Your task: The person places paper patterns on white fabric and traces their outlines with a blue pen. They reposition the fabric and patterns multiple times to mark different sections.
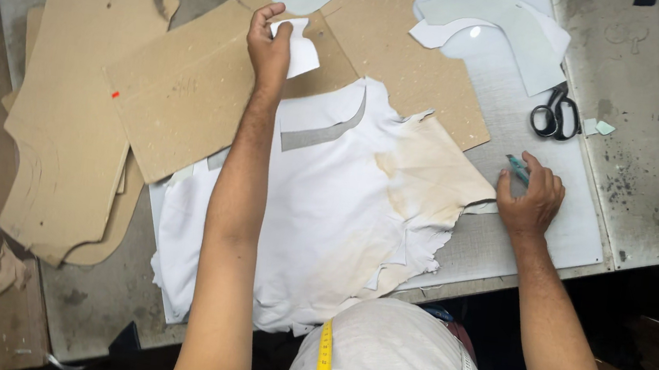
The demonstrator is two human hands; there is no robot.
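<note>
**A worn grey worktable, crowded with patterns and hide**

The table (653, 106) is grey and scuffed, its surface stained and speckled with dark marks toward the right edge. Across its left half lie several brown cardboard patterns (72, 123), overlapping one another, the largest sheet (216, 89) angled toward the middle. A pale cutting mat (565, 220) covers the right centre, and on it spreads a white hide (326, 218) with a tan, stained patch and ragged edges, reaching to the near edge of the table. Pale cut pattern pieces (505, 23) rest at the far end of the mat. Black-handled scissors (555, 113) lie just beside them, with two small pale scraps (599, 126) close by.
</note>
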